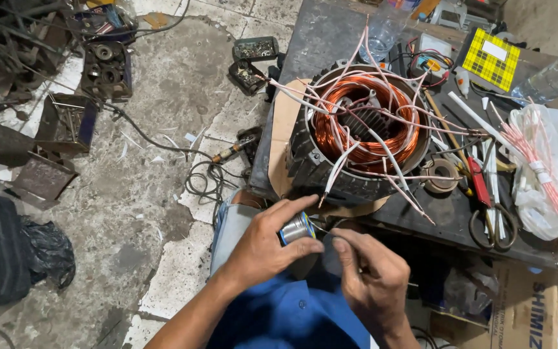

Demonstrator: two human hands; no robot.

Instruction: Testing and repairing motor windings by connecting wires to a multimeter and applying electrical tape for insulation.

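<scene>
My left hand (267, 242) grips a small spool of silvery solder wire (296, 228) between thumb and fingers. My right hand (371, 274) sits just to its right, fingertips pinching a thin strand that runs from the spool. Both hands hover over my lap, below the front edge of the dark workbench (321, 39). Right above them stands a motor stator (363, 129) with copper windings and several white and pink sleeved leads sticking out.
Scissors (493, 223), a red-handled tool (479, 181), a tape roll (440, 174) and a plastic bag of pink sleeving (547, 171) lie right of the stator. A yellow checked box (491, 59) is behind. Scrap parts, cables and metal boxes litter the concrete floor (156, 194) at left.
</scene>
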